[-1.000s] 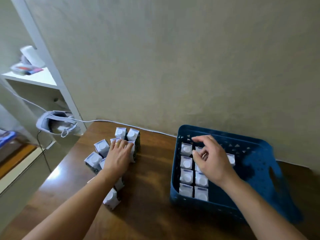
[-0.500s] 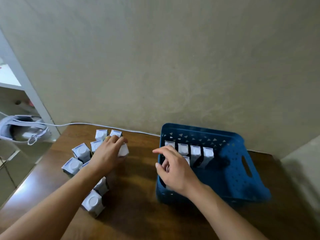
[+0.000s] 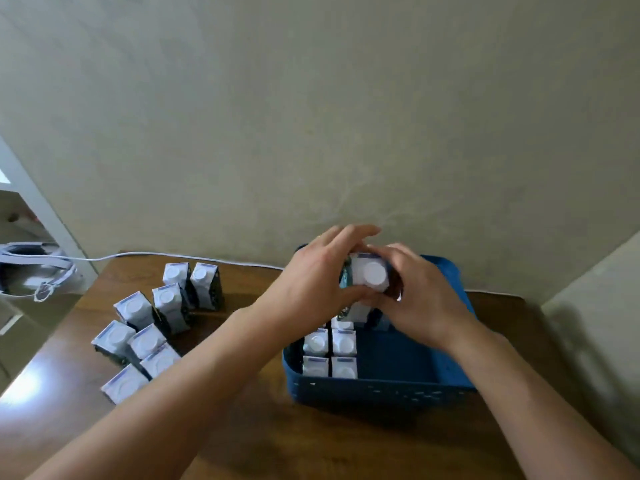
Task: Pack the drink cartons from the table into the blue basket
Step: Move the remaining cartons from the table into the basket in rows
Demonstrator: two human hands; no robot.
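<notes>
A small drink carton (image 3: 370,276) with a white round cap is held above the far part of the blue basket (image 3: 381,391). My left hand (image 3: 318,282) grips its left side and my right hand (image 3: 420,296) grips its right side. Several cartons (image 3: 330,353) stand upright in two columns along the basket's left wall; the far ones are hidden under my hands. Several more cartons (image 3: 152,327) stand clustered on the brown wooden table (image 3: 277,445) to the left of the basket.
A wall rises right behind the table. A white cable (image 3: 166,255) runs along the table's back edge to a white headset (image 3: 31,271) on the left. A white shelf post (image 3: 38,206) stands at far left.
My left hand lifted a carton from the cluster and carried it right over the basket. My right hand came up to meet it and now grips it too.
</notes>
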